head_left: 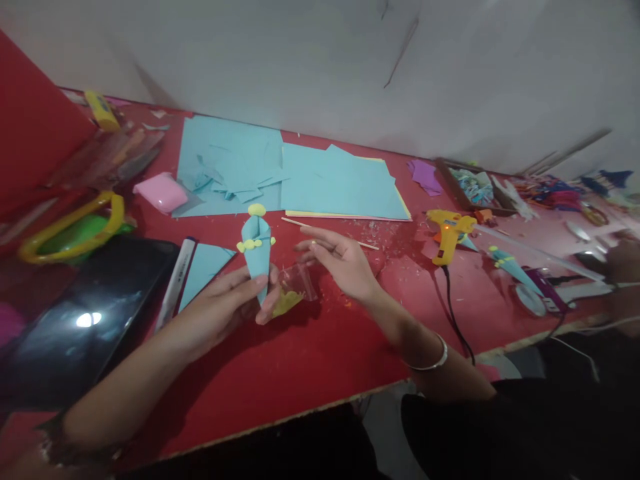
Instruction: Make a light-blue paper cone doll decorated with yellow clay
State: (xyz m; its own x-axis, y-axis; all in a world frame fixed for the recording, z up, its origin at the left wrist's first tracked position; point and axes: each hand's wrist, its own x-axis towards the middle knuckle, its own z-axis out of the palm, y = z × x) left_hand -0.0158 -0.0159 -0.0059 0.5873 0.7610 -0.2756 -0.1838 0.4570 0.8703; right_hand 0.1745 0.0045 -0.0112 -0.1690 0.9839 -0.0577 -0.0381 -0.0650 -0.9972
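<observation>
A light-blue paper cone (258,257) with yellow pieces round its opening and one yellow piece at the top is pinched near its narrow end by my left hand (235,299). It stands nearly upright above the red table. My right hand (345,263) is held to the right of the cone, apart from it, fingers loosely stretched and nothing visible in them. Below the hands lies a clear plastic bag (303,283) beside yellow pieces (287,303). A thin wooden stick (367,246) passes behind my right hand on the table.
Blue sheets (340,180) and paper scraps (245,190) lie along the wall. A yellow glue gun (453,233) with a black cord stands right; another blue cone (515,270) lies beyond. At left are a marker (175,283), a dark glossy panel (95,320) and a pink object (161,192). Another person's hand (627,257) is far right.
</observation>
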